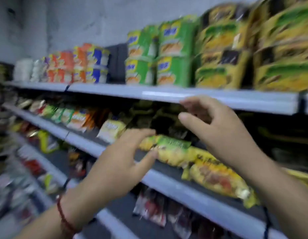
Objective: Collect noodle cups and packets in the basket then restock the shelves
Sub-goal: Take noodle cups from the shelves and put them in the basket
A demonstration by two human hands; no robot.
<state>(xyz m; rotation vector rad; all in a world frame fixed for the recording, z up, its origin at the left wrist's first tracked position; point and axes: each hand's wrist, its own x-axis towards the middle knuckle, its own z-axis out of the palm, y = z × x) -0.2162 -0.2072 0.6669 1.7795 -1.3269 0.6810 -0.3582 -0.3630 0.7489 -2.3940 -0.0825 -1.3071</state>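
A person's left hand (pixel 120 163) and right hand (pixel 217 130) reached toward a stocked shop shelf, neither one holding anything. The left hand, with a red thread bracelet (pixel 62 213) at its wrist, had its fingers spread, the fingertips (pixel 146 132) touching or almost touching the near end of a yellow-and-green noodle packet (pixel 168 150); motion blur hid which. The right hand, at about two o'clock from the left, hovered above the packet with fingers loosely curled and parted, thumb out, clear of any goods.

The packet lay flat on the middle shelf (pixel 167 181), tilted toward the front edge. A second yellow packet (pixel 218 180) lay touching it at about four o'clock. Both appeared to be soft, crinkly film bags: probably light, a little slippery, with brittle noodles inside that would crack under a hard squeeze. The sounder hold seemed to be across the packet's width, thumb under and fingers over, not at the sealed end, which would likely let it swing and slide.

Farther along that shelf, toward ten o'clock, other packets (pixel 75 118) stood in a row. On the top shelf (pixel 210 99) behind the hands stood stacked green noodle cups (pixel 160 54) at twelve o'clock, orange and blue cups (pixel 80 64) toward eleven, and large yellow multipacks (pixel 253 49) at one o'clock. The cups looked stiff-walled and light, best taken round the side wall. No basket was in view.
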